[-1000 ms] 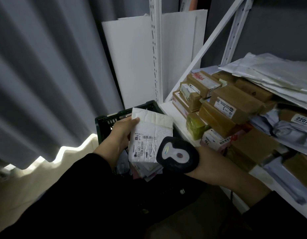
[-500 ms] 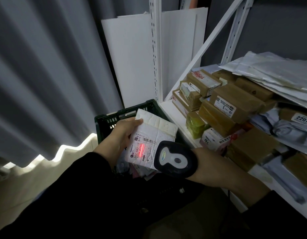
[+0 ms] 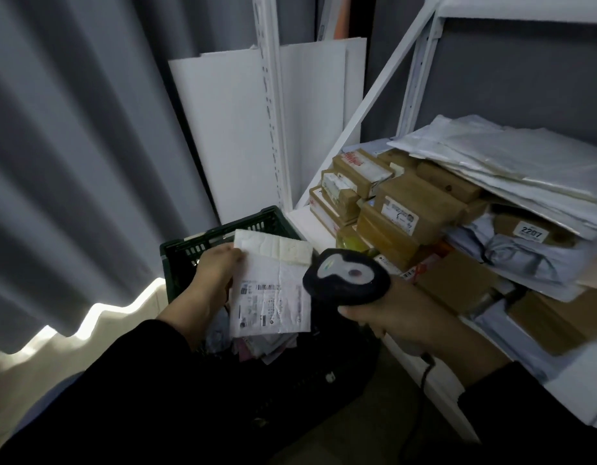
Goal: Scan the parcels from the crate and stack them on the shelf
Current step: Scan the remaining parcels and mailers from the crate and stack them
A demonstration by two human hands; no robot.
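My left hand [image 3: 209,280] grips a white padded parcel [image 3: 273,286] by its left edge, label side up, above the dark green crate [image 3: 223,229]. My right hand [image 3: 391,313] holds a black barcode scanner [image 3: 345,280] just right of the parcel, its head over the parcel's right edge. More flat parcels [image 3: 266,347] lie in the crate under the held one. The white shelf [image 3: 303,219] to the right carries several brown boxes [image 3: 401,209] and grey and white mailer bags [image 3: 511,169].
A white shelf upright [image 3: 270,105] and a diagonal brace [image 3: 367,105] stand behind the crate. White boards [image 3: 223,135] lean against the wall. A grey curtain [image 3: 72,146] hangs on the left. The scanner's cable [image 3: 421,380] drops below my right wrist.
The red scan line seen on the label half a second ago is gone. The parcel now sits straighter and the scanner has shifted right, off the label.
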